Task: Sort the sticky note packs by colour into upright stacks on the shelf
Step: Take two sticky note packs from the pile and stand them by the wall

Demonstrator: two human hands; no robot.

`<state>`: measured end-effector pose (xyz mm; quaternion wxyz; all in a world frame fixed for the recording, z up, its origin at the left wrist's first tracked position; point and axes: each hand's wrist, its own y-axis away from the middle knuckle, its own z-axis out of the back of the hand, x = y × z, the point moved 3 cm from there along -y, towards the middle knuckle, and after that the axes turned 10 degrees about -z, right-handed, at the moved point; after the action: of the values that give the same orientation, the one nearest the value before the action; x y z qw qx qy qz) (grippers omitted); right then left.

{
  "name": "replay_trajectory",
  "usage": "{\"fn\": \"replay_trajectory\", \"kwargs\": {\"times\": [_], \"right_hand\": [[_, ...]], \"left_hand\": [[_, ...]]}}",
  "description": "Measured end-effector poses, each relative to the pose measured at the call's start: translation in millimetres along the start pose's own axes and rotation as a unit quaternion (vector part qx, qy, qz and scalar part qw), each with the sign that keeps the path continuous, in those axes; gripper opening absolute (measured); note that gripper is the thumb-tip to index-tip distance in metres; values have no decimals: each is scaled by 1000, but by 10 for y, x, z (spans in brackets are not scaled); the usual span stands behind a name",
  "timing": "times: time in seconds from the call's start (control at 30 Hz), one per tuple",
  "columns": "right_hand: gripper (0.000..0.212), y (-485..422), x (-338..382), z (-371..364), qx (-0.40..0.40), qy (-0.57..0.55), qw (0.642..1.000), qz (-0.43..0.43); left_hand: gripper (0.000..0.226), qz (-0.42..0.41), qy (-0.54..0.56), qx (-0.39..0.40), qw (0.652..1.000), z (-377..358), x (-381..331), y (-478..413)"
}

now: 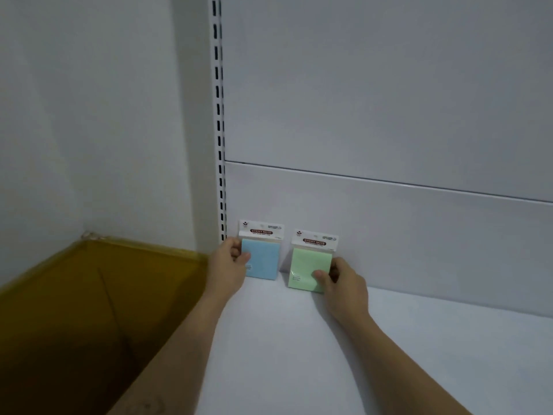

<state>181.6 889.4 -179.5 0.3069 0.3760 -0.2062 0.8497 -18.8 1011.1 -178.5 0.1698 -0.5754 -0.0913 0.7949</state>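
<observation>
Blue pack (264, 260) stands on shelf (299, 354) against back panel (404, 235); left hand (228, 263) pinches its 9 o'clock edge. Green pack (308, 266) just beside at 3 o'clock, right hand (342, 281) pinching its 4 o'clock corner.

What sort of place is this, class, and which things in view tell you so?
Probably a shop or stockroom. The white shelf has a slotted upright for brackets, the blue sticky note pack and green sticky note pack wear retail header cards, and a cardboard box sits alongside.

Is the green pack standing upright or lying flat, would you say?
Upright: the green pack stands on the shelf, header card uppermost.
</observation>
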Motion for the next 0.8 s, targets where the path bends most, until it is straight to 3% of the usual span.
{"fn": "replay_trajectory", "kwargs": {"times": [0.3,0.57,0.8], "right_hand": [[20,56,75,-37,-44,27,998,-30],[25,23,-30,-81,25,-1,1000,-17],[19,1,-42,-83,7,-6,1000,-10]], "left_hand": [[10,-22,13,-29,999,58,76,12],[12,-29,7,-57,998,92,128,16],[22,-27,-11,-57,998,84,139,56]]}}
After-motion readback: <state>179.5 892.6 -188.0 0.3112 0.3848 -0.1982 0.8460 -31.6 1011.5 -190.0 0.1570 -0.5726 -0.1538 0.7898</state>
